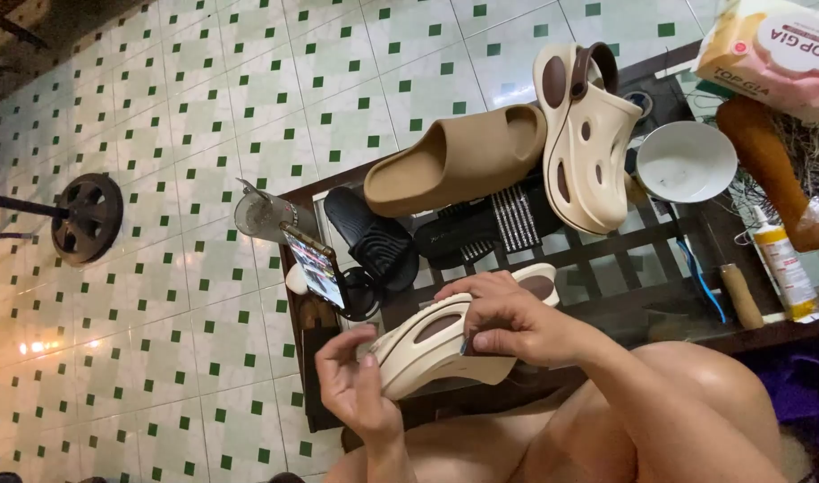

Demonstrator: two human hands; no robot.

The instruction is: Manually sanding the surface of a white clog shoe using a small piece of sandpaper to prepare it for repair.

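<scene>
Bare knees fill the bottom edge, and just above them both hands hold a cream clog (445, 344) with brown oval insets, lying on its side. Left hand (356, 385) cups the toe end from below, fingers curled loosely round the edge; right hand (512, 322) lies over the upper, fingers clenched on the rim with the thumb pressing the sole's side. Judging by that grip, the work goes best if the left hand keeps the toe steady while the right does the pressing, so the soft foam does not twist.

Taking the clog as the mark: far to its left a dark round metal base (88, 217) stands on the white floor tiles (204, 107) with green squares. Just left and above, a phone (313, 264) leans upright beside a clear plastic cup (262, 215). Directly above lie a black slide (374, 237) and a tan slide (459, 161). Above and to the right stands the matching cream clog (588, 143), then a white bowl (685, 161). All rest on a dark slatted wooden table (651, 241). Farther right lie a white tube (785, 264) and a pink package (772, 49)
</scene>
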